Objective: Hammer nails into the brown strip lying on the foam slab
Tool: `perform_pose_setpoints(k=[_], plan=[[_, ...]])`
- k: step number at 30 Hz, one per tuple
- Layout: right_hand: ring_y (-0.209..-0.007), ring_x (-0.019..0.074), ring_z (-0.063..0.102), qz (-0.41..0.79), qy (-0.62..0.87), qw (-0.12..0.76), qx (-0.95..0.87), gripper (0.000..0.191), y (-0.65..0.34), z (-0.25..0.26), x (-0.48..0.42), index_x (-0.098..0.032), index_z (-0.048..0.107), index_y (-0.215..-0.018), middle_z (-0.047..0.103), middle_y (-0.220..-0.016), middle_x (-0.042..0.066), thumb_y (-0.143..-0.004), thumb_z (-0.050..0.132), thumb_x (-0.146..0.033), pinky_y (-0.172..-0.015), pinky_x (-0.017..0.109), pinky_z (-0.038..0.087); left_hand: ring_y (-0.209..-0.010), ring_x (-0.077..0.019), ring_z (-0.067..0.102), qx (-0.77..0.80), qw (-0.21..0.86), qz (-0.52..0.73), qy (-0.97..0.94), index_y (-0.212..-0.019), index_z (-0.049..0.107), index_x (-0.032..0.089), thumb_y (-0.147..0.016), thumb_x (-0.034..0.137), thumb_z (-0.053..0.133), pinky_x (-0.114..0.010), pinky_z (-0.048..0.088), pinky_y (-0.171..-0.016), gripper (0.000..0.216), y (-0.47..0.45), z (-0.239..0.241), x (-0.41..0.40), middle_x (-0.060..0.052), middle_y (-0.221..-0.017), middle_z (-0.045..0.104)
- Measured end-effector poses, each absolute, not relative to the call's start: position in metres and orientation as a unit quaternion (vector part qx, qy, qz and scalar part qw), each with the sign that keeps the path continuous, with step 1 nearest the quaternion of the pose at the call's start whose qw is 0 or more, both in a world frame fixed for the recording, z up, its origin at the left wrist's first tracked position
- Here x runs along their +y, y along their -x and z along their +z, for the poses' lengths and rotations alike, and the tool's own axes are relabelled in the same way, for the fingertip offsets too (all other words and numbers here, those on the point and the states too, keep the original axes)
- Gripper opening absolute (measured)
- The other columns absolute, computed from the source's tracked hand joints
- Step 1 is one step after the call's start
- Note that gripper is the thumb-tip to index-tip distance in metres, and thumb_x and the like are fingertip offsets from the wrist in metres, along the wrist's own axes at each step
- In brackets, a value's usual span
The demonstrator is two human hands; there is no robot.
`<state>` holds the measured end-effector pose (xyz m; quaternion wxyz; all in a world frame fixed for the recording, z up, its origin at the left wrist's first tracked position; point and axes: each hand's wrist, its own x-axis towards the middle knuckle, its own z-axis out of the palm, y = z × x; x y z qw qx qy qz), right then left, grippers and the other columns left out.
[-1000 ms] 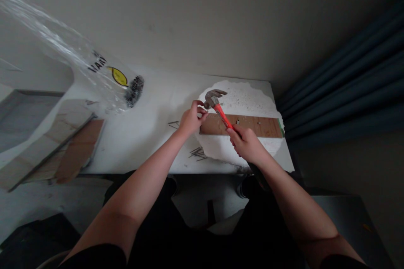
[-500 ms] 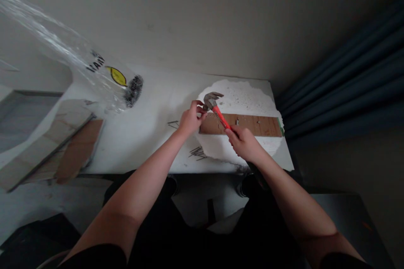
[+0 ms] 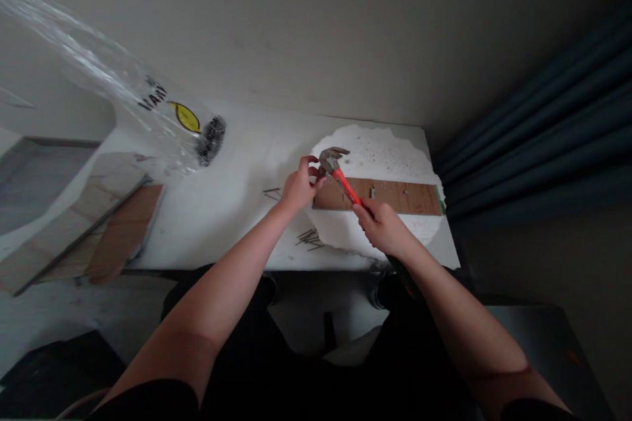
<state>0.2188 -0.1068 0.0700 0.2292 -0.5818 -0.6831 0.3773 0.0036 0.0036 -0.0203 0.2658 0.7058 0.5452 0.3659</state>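
Note:
My right hand (image 3: 384, 226) is wrapped round a claw hammer (image 3: 345, 184) with an orange-red and dark handle. Its grey metal head is at the fingertips of my left hand (image 3: 300, 185), over the left end of a narrow brown wooden board (image 3: 390, 197). The left fingers are pinched together there; whatever they hold is hidden by the hammer head and too small to make out. Small metal bits stand or lie on the board. Several loose nails (image 3: 309, 239) lie below the board's left end, and a few more nails (image 3: 271, 194) rest beside my left wrist.
Beneath the board is a white, ragged-edged slab (image 3: 380, 144) on a white table (image 3: 237, 210). Clear plastic wrap with printed lettering (image 3: 162, 118) stands at the back left. Broken board pieces (image 3: 126, 233) lie at the left edge. A dark blue curtain (image 3: 533, 124) hangs at right.
The hammer head has dipped very slightly at the left fingertips. Both hands otherwise stay in place; the view has shifted a little.

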Motion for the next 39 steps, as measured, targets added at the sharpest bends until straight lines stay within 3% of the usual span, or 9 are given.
perform_pose_setpoints(k=[33,39], plan=[[-0.055,0.0143,0.054,0.364,0.592,0.245,-0.676,0.037,-0.2223,0.0648,-0.1082,-0.02,0.058,-0.089,0.059,-0.067,0.002,-0.102,0.041,-0.051,-0.051,0.025,0.037,-0.067,-0.013,0.069,0.529,0.295,0.373,-0.703,-0.122,0.047,0.025,-0.084,0.022,0.069,-0.025,0.052,-0.067,0.044,-0.0029,-0.0204,0.0038,-0.001,-0.092,0.075],[-0.054,0.0133,0.053,0.371,0.59,0.221,-0.682,0.036,-0.2203,0.0676,-0.1088,-0.021,0.054,-0.082,0.059,-0.066,0.002,-0.101,0.042,-0.049,-0.05,0.025,0.035,-0.065,-0.014,0.069,0.539,0.294,0.372,-0.696,-0.121,0.047,0.024,-0.083,0.021,0.069,-0.026,0.051,-0.063,0.044,-0.0043,-0.0211,0.0044,-0.002,-0.093,0.075]])
